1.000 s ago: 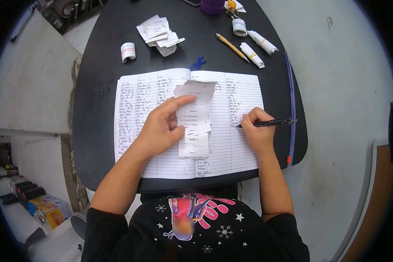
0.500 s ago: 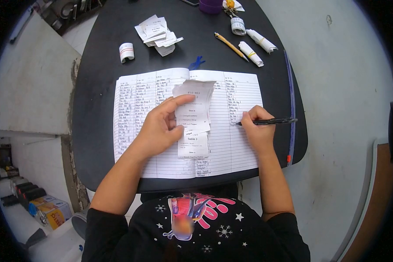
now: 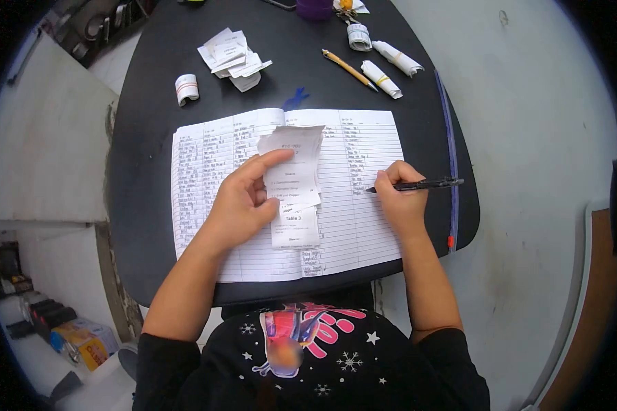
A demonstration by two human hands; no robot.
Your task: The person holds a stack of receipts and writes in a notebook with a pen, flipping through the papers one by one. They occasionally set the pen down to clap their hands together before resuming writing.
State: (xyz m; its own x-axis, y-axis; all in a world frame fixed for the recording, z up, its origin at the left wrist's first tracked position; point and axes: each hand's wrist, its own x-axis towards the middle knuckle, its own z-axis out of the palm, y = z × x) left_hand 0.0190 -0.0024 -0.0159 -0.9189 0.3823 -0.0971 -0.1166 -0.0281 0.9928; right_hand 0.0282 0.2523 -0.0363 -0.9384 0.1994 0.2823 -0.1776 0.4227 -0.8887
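An open lined ledger (image 3: 206, 178) full of handwriting lies on the black table (image 3: 151, 82). My left hand (image 3: 243, 202) holds a small stack of white receipts (image 3: 291, 181) upright over the ledger's middle, thumb and fingers pinching the left edge. My right hand (image 3: 399, 202) grips a black pen (image 3: 418, 183), its tip resting on the right-hand page.
A pile of loose receipts (image 3: 230, 58) and a small paper roll (image 3: 185, 88) lie at the back left. A pencil (image 3: 348, 68), rolled receipts (image 3: 384, 79) and a purple cup (image 3: 314, 8) sit at the back right. Boxes (image 3: 82, 339) stand on the floor at left.
The whole view has shifted slightly left and up as my head moved. Both hands keep the same grip and places on the ledger.
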